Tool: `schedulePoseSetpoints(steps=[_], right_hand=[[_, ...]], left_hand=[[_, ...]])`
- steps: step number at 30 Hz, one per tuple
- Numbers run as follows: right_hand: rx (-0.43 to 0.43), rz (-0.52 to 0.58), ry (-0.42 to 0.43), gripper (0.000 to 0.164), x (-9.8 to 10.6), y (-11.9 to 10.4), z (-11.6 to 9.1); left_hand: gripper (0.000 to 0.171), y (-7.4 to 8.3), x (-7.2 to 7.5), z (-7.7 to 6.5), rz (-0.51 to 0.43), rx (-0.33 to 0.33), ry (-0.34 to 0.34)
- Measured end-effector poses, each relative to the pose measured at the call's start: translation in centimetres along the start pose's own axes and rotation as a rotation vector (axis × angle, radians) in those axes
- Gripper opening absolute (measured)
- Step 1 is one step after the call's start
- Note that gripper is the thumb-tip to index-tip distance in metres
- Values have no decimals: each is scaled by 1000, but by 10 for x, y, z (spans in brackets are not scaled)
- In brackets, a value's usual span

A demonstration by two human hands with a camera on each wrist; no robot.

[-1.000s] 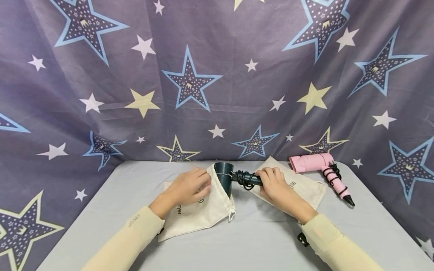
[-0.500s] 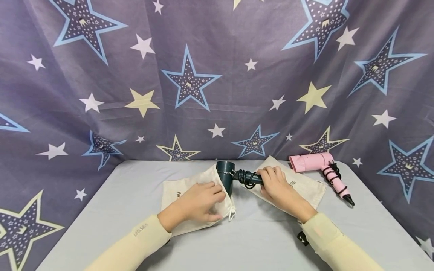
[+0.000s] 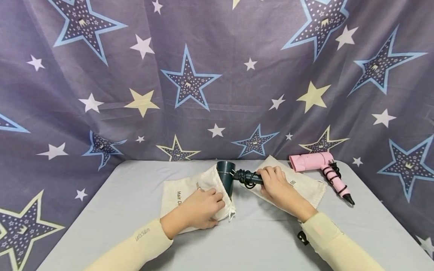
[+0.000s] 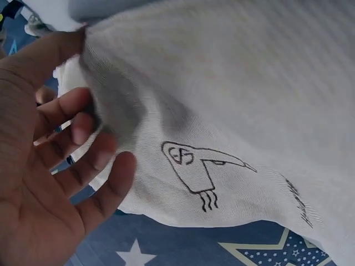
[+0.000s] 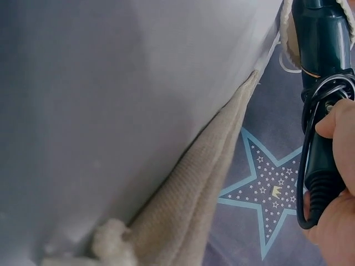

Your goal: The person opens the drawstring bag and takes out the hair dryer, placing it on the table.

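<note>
A dark teal hair dryer (image 3: 226,180), black cord wound about its handle, has its barrel partly inside a cream drawstring bag (image 3: 170,210). My right hand (image 3: 279,190) grips the handle's end; in the right wrist view the fingers wrap the handle (image 5: 321,149) and cord. Over the bag near its mouth, my left hand (image 3: 200,210) holds the cloth with bent fingers. The left wrist view has the thumb at the bag's edge and the fingertips against the cloth, beside a printed dryer drawing (image 4: 191,169). The barrel's lower part is hidden in the bag.
A second cream bag (image 3: 310,186) lies flat under and beyond my right hand. Farther right rests a pink hair dryer (image 3: 312,162) with its cord wrapped round the handle. A star-patterned curtain (image 3: 217,94) hangs behind the grey-covered table (image 3: 257,244).
My left hand has moved right and down along the bag, from its upper part to near the lower side of the mouth. The right hand and dryer stay nearly still.
</note>
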State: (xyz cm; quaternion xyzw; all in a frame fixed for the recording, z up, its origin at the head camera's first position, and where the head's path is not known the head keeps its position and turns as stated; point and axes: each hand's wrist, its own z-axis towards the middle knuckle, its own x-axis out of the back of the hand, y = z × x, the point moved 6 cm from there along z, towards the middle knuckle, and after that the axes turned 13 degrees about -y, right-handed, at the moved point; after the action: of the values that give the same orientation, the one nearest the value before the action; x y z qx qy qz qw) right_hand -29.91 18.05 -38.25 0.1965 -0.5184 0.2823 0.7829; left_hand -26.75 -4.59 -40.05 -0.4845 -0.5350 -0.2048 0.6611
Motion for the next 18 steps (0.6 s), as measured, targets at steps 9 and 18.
schedulePoseSetpoints(steps=[9,18], right_hand=[[-3,1,13,41,1,0,1],[-10,23,3,42,2,0,1]], left_hand=[[33,-2,-4,-6,31,18,-64],[19,-13,-12,-26,-11,-7,-105]])
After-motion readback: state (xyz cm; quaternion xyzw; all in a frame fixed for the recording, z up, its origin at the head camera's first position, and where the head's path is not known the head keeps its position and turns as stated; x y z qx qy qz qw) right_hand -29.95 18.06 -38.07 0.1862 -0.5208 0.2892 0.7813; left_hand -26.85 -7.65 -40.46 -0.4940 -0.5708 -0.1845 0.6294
